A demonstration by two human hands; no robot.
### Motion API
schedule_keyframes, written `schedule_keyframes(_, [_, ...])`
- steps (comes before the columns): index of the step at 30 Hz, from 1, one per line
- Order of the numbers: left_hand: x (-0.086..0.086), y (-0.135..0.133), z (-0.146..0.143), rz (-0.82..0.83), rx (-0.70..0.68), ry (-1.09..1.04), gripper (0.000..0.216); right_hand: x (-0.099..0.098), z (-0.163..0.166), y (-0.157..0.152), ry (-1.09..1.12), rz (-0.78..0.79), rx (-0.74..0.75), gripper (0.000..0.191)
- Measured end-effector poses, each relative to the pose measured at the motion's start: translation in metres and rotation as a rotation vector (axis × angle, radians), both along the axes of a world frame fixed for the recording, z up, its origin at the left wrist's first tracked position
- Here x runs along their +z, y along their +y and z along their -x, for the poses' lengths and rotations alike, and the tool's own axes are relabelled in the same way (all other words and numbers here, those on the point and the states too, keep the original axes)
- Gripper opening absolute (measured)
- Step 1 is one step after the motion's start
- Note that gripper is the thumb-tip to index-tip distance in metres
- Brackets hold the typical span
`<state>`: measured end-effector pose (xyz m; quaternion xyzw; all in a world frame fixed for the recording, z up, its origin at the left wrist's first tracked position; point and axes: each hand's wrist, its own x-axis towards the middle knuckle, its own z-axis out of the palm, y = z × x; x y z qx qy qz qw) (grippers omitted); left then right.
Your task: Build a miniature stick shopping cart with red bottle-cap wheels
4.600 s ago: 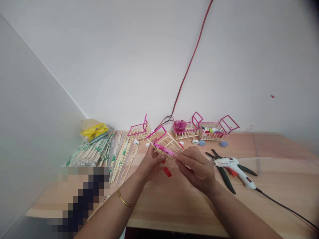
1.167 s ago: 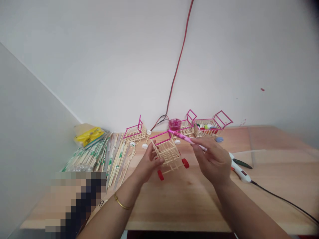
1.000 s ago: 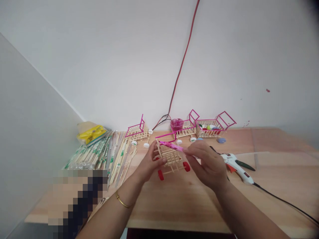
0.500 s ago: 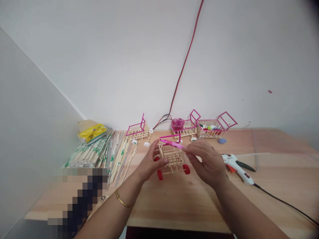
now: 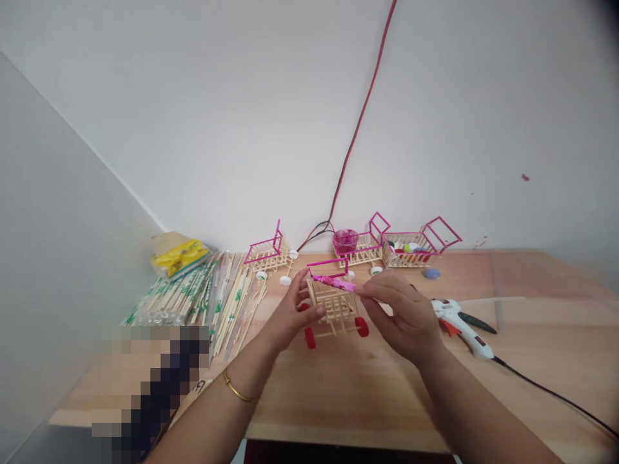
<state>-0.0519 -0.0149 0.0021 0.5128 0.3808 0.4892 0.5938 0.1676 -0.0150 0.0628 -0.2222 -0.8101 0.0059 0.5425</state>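
Note:
A miniature shopping cart point(image 5: 333, 309) made of thin wooden sticks, with red wheels and a magenta-painted handle frame, is at the middle of the table. My left hand point(image 5: 296, 309) grips its left side, fingers behind and thumb in front. My right hand point(image 5: 399, 312) is closed on a paintbrush point(image 5: 336, 283) smeared with pink paint. The brush slants leftward, its tip at the cart's upper left corner by the magenta sticks. My right fingers hide the rear part of the brush.
Behind stand more stick carts point(image 5: 268, 254) with magenta frames, one holding coloured caps, and a cup of magenta paint point(image 5: 345, 241). A glue gun point(image 5: 459, 325) with a black cord lies right. Wooden sticks point(image 5: 232, 303) and a yellow packet point(image 5: 180, 256) lie left.
The cart has tilted slightly, its handle frame shifting a little left and up. The brush tip has moved slightly down at the corner. Both hands keep their hold.

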Motion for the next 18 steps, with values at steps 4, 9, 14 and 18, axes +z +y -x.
schedule_keyframes(4, [0.0003, -0.0003, 0.0017, -0.013, -0.016, 0.034, 0.100, -0.0015, -0.0014, 0.0007, -0.023, -0.002, 0.024, 0.032])
schedule_keyframes(9, [0.0015, -0.0004, 0.0024, -0.013, 0.057, 0.100, 0.109, -0.0032, -0.0026, 0.0012, -0.019, -0.011, 0.030, 0.035])
schedule_keyframes(14, [0.0000, 0.0002, 0.0037, -0.010, 0.093, 0.151, 0.108, -0.0025, -0.0041, 0.0019, 0.014, -0.028, -0.004, 0.035])
schedule_keyframes(18, [-0.0022, 0.0008, 0.0038, -0.006, 0.108, 0.141, 0.108, -0.0016, -0.0047, 0.0022, -0.013, -0.032, 0.009, 0.034])
